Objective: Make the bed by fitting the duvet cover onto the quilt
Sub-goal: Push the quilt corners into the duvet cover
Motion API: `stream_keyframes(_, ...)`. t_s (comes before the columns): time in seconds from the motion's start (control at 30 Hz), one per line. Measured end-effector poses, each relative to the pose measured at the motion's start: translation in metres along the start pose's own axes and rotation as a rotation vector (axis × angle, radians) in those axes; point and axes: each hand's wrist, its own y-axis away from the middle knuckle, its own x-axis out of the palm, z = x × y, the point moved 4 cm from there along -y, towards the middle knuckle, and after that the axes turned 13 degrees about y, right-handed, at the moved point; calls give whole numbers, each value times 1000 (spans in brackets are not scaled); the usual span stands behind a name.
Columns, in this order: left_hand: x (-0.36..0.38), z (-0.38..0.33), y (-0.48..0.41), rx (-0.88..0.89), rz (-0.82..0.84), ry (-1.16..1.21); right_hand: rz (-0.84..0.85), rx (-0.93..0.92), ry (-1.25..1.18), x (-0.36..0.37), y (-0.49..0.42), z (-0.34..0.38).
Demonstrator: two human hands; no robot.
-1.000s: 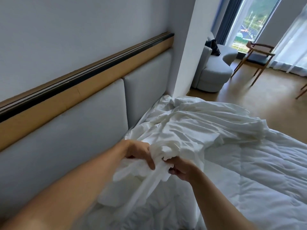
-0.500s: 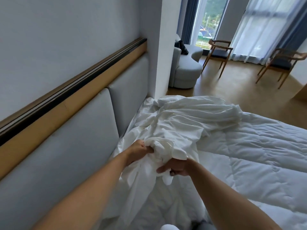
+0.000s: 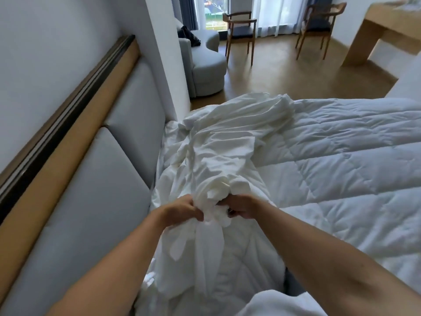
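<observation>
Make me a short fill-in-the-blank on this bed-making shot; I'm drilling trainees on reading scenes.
1. Both the left hand and right hand grip the bunched ____.
2. The quilt lies spread on the ____.
3. The padded headboard is on the person's ____ side.
4. Two wooden ____ stand near the window.

Answers: duvet cover; bed; left; chairs

Duvet cover: plain white, no pattern. Quilt: white, stitched in a diamond grid. Headboard: pale grey panels under a tan wood band and a black strip. Floor: light brown. Chairs: brown frames, dark blue seats.
</observation>
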Motion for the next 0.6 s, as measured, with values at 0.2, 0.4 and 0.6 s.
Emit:
stream_keyframes(0.2,-18,-13,-7,123,-65,346,131,-6,242,12,11,-1)
stream_keyframes(0.4,-13,-19,-10,127,-52,161,-119,68,153,8,9,-6)
stream_keyframes(0.6,-19,-32,7,-45,141,-264,-120,-50,-177,20,10,-7)
